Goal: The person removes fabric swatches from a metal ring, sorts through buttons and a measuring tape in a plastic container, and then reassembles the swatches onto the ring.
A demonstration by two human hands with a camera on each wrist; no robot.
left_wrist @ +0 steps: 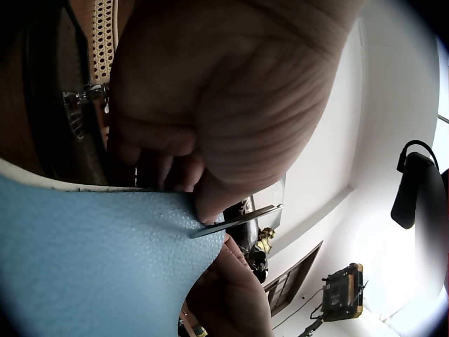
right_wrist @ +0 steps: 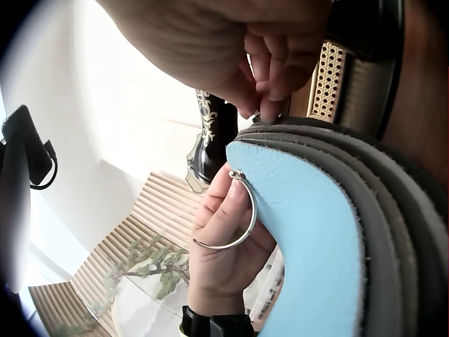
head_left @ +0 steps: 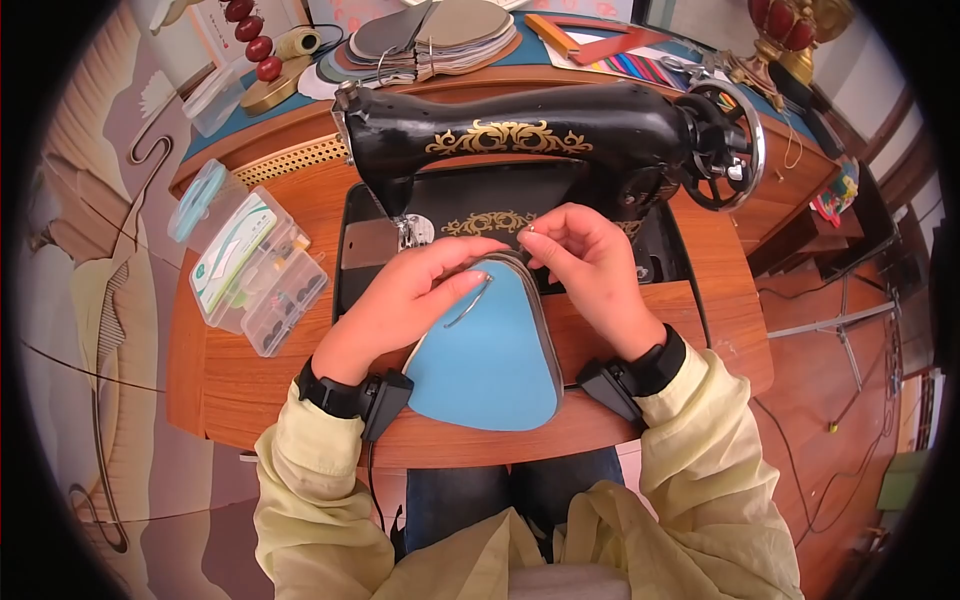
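Observation:
A stack of leather-like swatches, light blue (head_left: pixel 490 350) on top and grey or brown beneath, stands tilted in front of the sewing machine. An open metal ring (right_wrist: pixel 250 217) passes through its narrow top end. My left hand (head_left: pixel 405 300) grips that end, thumb on the blue face beside the ring, which also shows in the left wrist view (left_wrist: pixel 235 222). My right hand (head_left: pixel 590 265) pinches something small between thumb and index finger just right of the stack's top; the fingers mostly hide it. In the right wrist view, my right hand (right_wrist: pixel 245 63) is at the stack's upper edge.
Behind the hands stands a black sewing machine (head_left: pixel 520 125) with gold ornament. A clear compartment box (head_left: pixel 285 300) lies at the left of the wooden table (head_left: pixel 240 400). More ringed swatches (head_left: pixel 465 40) and red rulers (head_left: pixel 600 48) lie at the back.

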